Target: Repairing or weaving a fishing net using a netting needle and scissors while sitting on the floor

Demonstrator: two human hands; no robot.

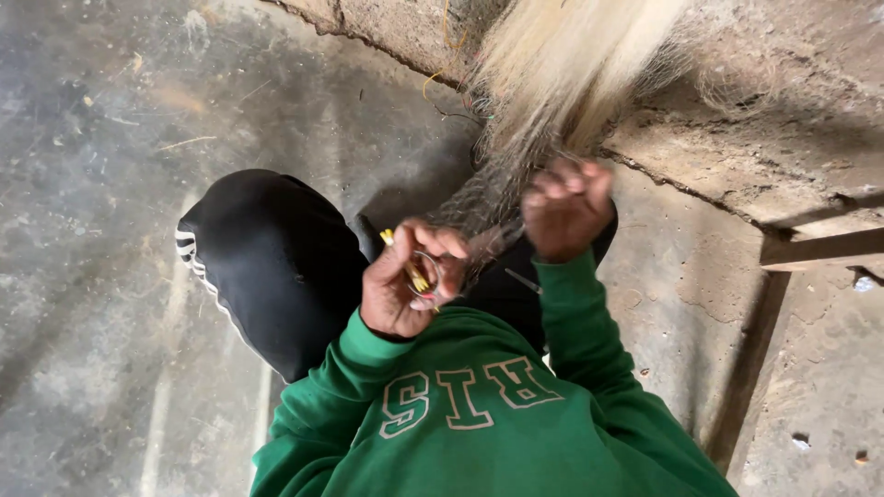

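Pale blond fibre, long and straw-like, hangs in a thick bundle (562, 64) from the top of the view, in front of a rough, cracked concrete ledge (783, 138). Lower down the bundle thins into a grey, finely meshed or netted part (483, 207) that runs down between the person's two hands.

The right hand (566, 207) is raised, its fingers curled shut around the lower end of the fibre where blond meets grey. The left hand (410, 276) sits just below and to the side, its fingers closed on a small tool with yellow parts and a thin metal ring (419, 271); what kind of tool it is cannot be told.

Judging from this, the work on the fibre looks to be mid-way: the netted part is already formed near the hands, while most of the bundle above hangs loose and unworked.

Both arms wear green sweatshirt sleeves (571, 313). A knee in black trousers with white stripes (267, 258) juts up just beside the left hand. Bare, dusty concrete floor (110, 184) lies all around. A dark wooden post (755, 350) stands to the right, well apart from the hands.
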